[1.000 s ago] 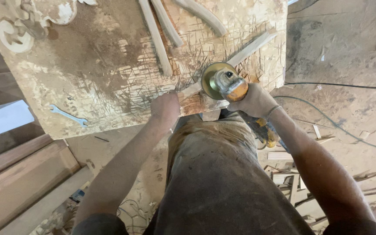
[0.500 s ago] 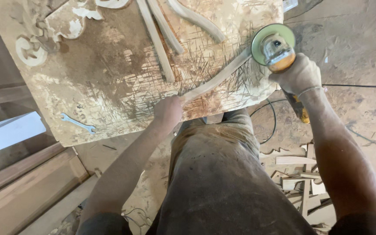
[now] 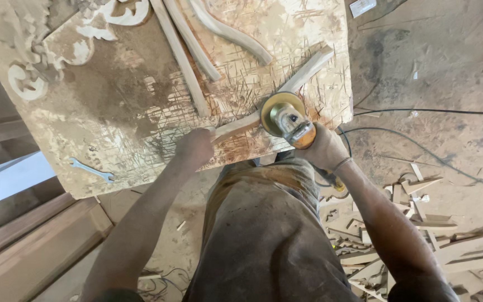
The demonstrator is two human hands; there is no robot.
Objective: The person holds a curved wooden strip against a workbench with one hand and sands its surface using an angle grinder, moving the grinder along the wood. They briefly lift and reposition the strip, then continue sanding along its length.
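Observation:
My right hand [image 3: 326,150] grips an orange angle grinder [image 3: 289,123], its round disc resting on a long curved strip of wood [image 3: 307,70]. That strip lies across the near right part of a scarred, dusty workbench [image 3: 113,123]. My left hand [image 3: 195,146] presses down on the strip's near end, close to the bench edge. The grinder's disc sits about midway along the strip, just right of my left hand.
Several other curved wood strips [image 3: 227,33] lie at the back of the bench, with carved scroll pieces [image 3: 26,86] on the left. A spanner [image 3: 90,170] lies near the front left edge. Offcuts [image 3: 415,223] and a cable [image 3: 431,112] litter the floor on the right.
My right hand brought the grinder from off the bench's right edge back down and left onto the strip. My left hand stayed on the strip's near end.

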